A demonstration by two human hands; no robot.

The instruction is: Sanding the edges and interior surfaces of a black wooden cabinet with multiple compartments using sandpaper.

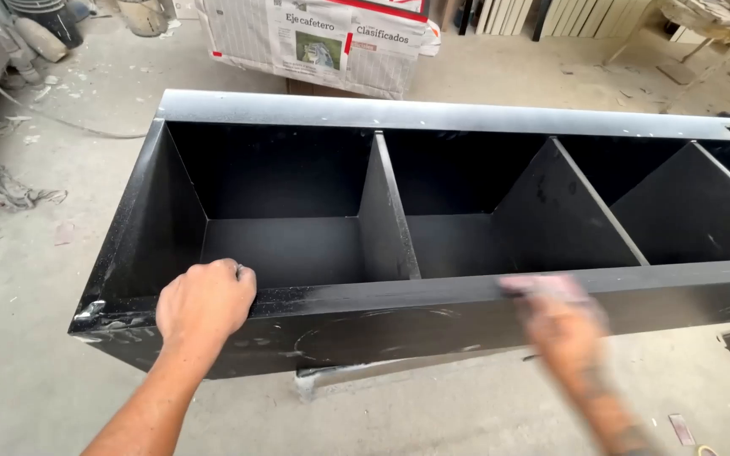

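Note:
A long black shelf unit (433,114) lies on its back, its compartments open upward, split by several upright dividers (386,211). My left hand (204,304) grips the unit's near edge by the leftmost compartment, fingers curled over the rim. My right hand (563,317) is blurred with motion and presses a pinkish sanding pad (542,287) against the same near edge, further right. The near edge shows pale dusty scuff marks around both hands.
The dusty concrete floor (35,371) surrounds the unit. A bundle wrapped in newspaper (331,42) stands behind it. Pale boards (551,15) lean at the back right. Rags and containers lie at the far left.

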